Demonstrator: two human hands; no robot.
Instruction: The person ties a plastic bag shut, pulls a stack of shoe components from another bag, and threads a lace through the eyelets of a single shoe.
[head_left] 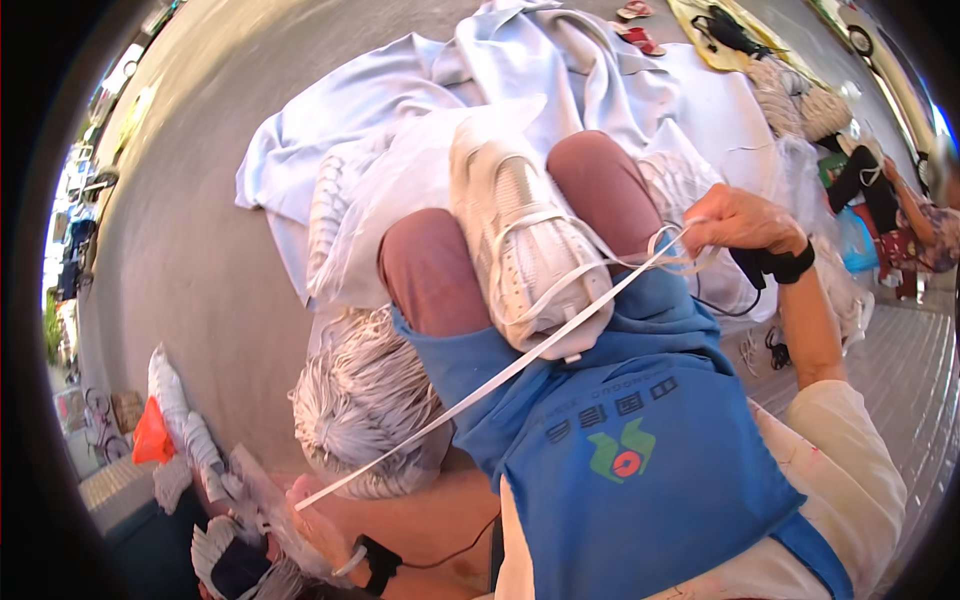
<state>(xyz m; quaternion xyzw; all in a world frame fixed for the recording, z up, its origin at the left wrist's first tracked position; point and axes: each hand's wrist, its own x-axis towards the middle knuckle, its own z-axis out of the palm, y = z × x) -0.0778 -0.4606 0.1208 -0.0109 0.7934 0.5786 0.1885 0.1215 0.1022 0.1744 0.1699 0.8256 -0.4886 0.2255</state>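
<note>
A cream-white sneaker (520,190) lies between my knees, its heel toward me, with lace crossing over its tongue. One long white shoelace (500,378) runs taut above my lap, from lower left to upper right. My left hand (312,515) is closed on its lower end, low at the left; the fingertips are partly hidden. Over by my right knee, my right hand (738,220) is closed in a pinch on the lace, and loose loops hang beside its fingers. A blue apron (640,400) covers my lap below the sneaker.
A large bundle of off-white laces (360,400) sits left of my lap. Pale cloth (560,60) spreads ahead of me. More lace bundles (810,105) lie at the right, near another person (930,225). An orange piece (153,432) and wrapped laces are at far left.
</note>
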